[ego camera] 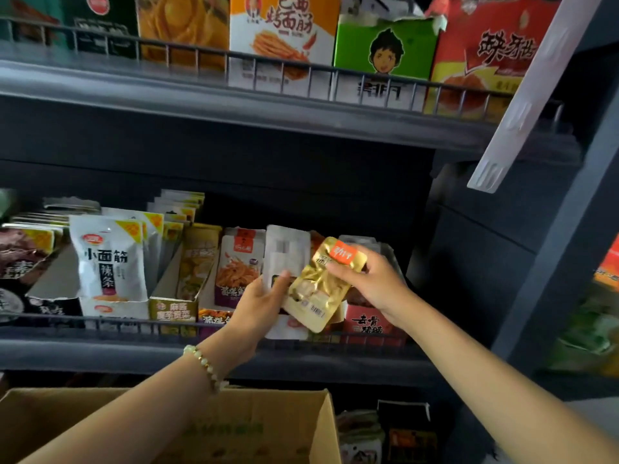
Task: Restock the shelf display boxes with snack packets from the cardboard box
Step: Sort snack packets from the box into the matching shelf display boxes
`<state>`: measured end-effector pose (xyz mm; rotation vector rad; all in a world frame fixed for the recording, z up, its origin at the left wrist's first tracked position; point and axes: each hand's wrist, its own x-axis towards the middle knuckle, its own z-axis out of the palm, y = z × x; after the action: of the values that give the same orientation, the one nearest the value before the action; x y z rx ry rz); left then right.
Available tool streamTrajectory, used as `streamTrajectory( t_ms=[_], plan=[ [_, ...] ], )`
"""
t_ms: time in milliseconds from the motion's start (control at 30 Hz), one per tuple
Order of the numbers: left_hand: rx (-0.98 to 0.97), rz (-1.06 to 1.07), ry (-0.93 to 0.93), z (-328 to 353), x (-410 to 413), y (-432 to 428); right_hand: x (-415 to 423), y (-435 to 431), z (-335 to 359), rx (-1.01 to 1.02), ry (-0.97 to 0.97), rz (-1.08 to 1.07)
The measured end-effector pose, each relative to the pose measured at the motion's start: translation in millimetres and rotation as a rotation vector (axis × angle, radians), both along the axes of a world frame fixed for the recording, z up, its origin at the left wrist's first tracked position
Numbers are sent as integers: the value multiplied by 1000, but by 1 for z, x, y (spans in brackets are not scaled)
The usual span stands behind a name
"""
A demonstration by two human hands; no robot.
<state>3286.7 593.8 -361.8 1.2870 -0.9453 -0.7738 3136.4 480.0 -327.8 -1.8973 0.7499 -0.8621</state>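
Two hands are working at the shelf [100,353]: the right hand [371,283] is pinching a gold packet [318,286] by its top, the left hand [261,303] is holding a white packet [284,252], both above the box [284,430].

Display boxes [174,306] side by side on shelf [100,353], cardboard box [301,426] below, perhaps packets [360,437] right of it.

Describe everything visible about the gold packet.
The gold packet is a flat, shiny foil-like pouch with an orange label at its top and a small white printed patch near its bottom. It is tilted, top leaning right, in front of the display boxes. The right hand pinches its upper right edge; its left edge overlaps a white packet held by the left hand.
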Motion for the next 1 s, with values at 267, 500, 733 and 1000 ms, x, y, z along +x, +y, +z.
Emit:
streamTrajectory(
  t_ms=[267,500,733,1000],
  plan=[
    [-99,-280,-52,16,-9,25,30,26,13,-25,96,-136],
    [-109,-222,-36,14,13,29,41,39,20,398,-80,117],
    [-16,-141,37,10,21,29,38,19,25,104,152,35],
    [-28,-266,220,10,23,15,21,-6,23,404,-60,43]
  ],
)
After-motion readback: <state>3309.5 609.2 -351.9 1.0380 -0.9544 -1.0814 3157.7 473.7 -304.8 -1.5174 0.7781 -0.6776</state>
